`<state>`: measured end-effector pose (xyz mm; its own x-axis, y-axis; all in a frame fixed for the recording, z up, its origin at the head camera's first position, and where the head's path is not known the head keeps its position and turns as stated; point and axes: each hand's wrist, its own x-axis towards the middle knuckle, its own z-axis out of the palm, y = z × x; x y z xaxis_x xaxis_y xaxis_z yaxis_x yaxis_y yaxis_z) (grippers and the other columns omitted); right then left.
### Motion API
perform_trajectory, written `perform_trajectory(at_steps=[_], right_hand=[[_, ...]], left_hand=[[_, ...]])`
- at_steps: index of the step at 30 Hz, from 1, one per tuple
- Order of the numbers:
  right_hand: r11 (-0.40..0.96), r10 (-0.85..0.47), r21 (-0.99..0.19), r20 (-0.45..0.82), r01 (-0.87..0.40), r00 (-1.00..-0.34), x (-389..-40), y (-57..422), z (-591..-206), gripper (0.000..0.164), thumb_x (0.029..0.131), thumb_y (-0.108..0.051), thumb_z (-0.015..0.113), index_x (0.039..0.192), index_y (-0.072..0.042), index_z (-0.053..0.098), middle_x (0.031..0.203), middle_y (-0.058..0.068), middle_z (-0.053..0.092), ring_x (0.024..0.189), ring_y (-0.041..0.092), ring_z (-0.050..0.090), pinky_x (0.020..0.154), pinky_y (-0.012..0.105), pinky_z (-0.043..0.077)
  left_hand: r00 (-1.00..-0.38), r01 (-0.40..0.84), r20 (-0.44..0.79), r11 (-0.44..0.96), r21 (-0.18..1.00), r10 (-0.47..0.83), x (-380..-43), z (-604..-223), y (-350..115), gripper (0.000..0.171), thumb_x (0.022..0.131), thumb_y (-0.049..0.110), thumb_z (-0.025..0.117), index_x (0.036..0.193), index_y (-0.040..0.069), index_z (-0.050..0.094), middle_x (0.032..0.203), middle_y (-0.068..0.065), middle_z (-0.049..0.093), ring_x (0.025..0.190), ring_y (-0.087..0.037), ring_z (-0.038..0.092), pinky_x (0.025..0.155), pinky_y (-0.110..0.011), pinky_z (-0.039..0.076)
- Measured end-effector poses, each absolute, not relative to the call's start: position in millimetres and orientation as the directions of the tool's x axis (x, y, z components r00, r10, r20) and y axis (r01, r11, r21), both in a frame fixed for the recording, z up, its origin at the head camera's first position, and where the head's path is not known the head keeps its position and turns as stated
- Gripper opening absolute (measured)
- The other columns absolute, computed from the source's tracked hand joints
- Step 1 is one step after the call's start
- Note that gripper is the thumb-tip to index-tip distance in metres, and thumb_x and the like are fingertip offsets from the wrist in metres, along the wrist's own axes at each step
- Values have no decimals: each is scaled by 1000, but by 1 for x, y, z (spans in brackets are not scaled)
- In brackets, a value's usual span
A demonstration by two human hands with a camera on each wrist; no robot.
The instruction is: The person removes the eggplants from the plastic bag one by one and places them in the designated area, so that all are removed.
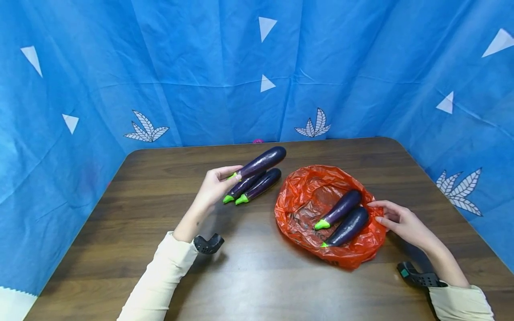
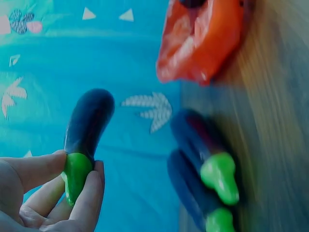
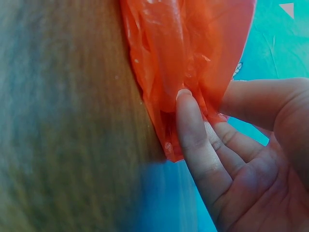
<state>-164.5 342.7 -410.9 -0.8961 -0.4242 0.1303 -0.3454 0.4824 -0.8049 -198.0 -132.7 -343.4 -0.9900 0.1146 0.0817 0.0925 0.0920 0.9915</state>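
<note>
My left hand (image 1: 214,186) pinches a dark purple eggplant (image 1: 263,161) by its green stem end, tilted up to the right. In the left wrist view, thumb and fingers close around the green cap. Below it two more eggplants (image 1: 263,183) lie side by side on the table. To their right an open red plastic bag (image 1: 299,240) holds two eggplants (image 1: 348,226), stems toward the lower left. At the bag's right side my right hand (image 1: 405,223) grips the thin plastic between thumb and fingers, as the right wrist view shows up close.
All of this is on a brown wood-grain table (image 1: 257,285). A blue curtain (image 1: 225,76) with white triangles and leaf prints hangs behind it and along both sides. Each wrist wears a black camera band (image 1: 209,244).
</note>
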Motion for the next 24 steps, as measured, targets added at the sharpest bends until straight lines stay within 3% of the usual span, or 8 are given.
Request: perform_trajectory(at_steps=[4,12,24], right_hand=[[469,-434,-811,135,-351,-891,-166,343,-412,34,92,6,54,125,6,47,96,10,64,72,17,61,58,29,52],[456,-443,-818,134,-351,-886,-167,344,-415,35,92,7,53,126,7,46,94,11,63,71,17,61,57,30,53],[485,-417,-807,125,-337,-900,-164,343,-412,34,92,3,54,125,4,48,96,11,62,71,17,60,58,30,52]], left_hand=[[-995,79,72,111,991,65,-199,-348,-151,34,91,1,58,123,-10,55,119,-24,57,92,-7,61,83,-22,47],[-998,-36,-28,146,989,-59,-200,-369,-179,34,92,2,57,124,-9,54,116,-23,59,85,-6,61,79,-25,50],[-988,-123,-108,135,983,-110,-209,-390,-195,35,92,-1,56,126,-10,52,122,-27,54,84,-4,61,85,-26,47]])
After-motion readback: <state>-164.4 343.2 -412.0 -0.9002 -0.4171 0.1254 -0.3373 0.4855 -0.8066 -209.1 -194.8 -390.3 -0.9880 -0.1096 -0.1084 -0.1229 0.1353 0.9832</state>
